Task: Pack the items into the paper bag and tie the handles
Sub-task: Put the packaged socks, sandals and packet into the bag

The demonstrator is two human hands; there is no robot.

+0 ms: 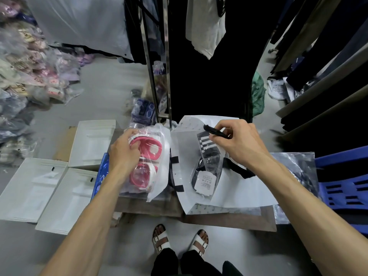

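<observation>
A white paper bag (pixel 235 188) with black handles lies flat on a low brown table. On it rests a clear packet of black-and-white striped socks (pixel 209 162) with a white label. My right hand (pixel 237 142) pinches the black hanger hook (pixel 215 131) at the top of that sock packet. To the left, my left hand (pixel 123 152) grips the top of a clear plastic packet holding pink-and-white sandals (pixel 147 162), which lies beside the bag. A black bag handle (pixel 175 172) shows between the two packets.
Several flat white bags (pixel 35 188) lie on the floor at left. A blue plastic chair (pixel 346 186) stands at right. Heaps of wrapped goods (pixel 23 72) fill the far left, hanging dark clothes (pixel 215 66) stand behind the table, and my sandalled feet (pixel 179 240) are below.
</observation>
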